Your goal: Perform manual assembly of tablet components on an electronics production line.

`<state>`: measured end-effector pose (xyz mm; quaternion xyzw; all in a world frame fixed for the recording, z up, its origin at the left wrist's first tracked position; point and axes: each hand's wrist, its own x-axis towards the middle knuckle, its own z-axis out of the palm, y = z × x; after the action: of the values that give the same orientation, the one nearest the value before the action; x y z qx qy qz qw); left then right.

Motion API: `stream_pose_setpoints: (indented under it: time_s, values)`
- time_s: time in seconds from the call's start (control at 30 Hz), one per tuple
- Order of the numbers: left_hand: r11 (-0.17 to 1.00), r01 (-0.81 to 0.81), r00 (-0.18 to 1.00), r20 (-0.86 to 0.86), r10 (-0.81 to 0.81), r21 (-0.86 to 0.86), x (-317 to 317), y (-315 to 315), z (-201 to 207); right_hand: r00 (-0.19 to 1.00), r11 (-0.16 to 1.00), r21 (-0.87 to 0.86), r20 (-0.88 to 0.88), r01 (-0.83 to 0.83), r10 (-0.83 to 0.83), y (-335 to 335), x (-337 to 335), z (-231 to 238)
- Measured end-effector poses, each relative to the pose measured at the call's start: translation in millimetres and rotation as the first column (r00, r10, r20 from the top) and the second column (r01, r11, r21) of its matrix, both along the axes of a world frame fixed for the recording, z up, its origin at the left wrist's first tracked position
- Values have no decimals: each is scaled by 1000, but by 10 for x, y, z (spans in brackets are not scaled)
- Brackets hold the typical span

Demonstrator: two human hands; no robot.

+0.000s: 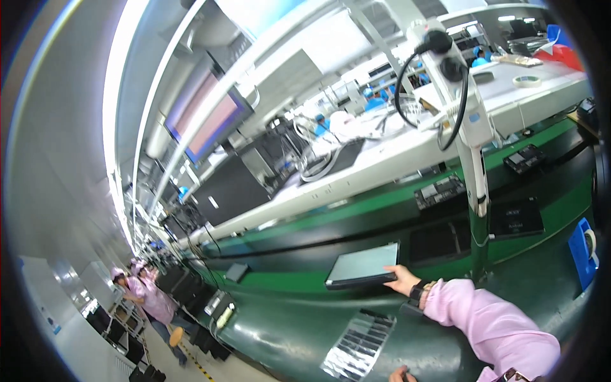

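My right hand (403, 281), in a pink sleeve with a dark band at the wrist, grips the near right corner of a flat laptop-like slab (364, 263). The slab has a pale grey-green top and dark edges, and it is tilted above the green bench. Only some fingers of my left hand (400, 375) show at the bottom edge. A small dark bit lies beside them, and the picture cuts off the rest. Between the slab and these fingers, a clear sheet with dark strips (359, 344) lies on the green mat (280, 334).
A white jointed arm with black cables (474, 146) stands on the bench at right. Behind it lie opened laptop bases (440, 192) and a dark lid (517, 218). A blue tape dispenser (580, 254) is at far right. People in pink (153, 296) stand in the left aisle.
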<state>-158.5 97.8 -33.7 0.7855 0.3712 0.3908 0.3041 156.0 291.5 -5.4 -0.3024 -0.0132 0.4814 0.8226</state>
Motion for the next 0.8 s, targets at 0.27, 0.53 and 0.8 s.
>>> stream_pose_setpoints:
  time_s: [0.27, 0.53, 0.8]
  values:
    - [1000, 22, 1000, 10, -21, -22, 118, 179, -44, 878, 887, -344, 461, 308, -126, 1152, 401, -429]
    - [570, 762, 648, -391, -654, 309, 1027, 1426, 453, 710, 954, -14, 664, -299, 232, -918, -229, 716]
    - [862, 384, 868, -189, -459, -333, 3288, 3911, -415, 995, 995, -72, 85, 63, -57, -4544, -1095, 479]
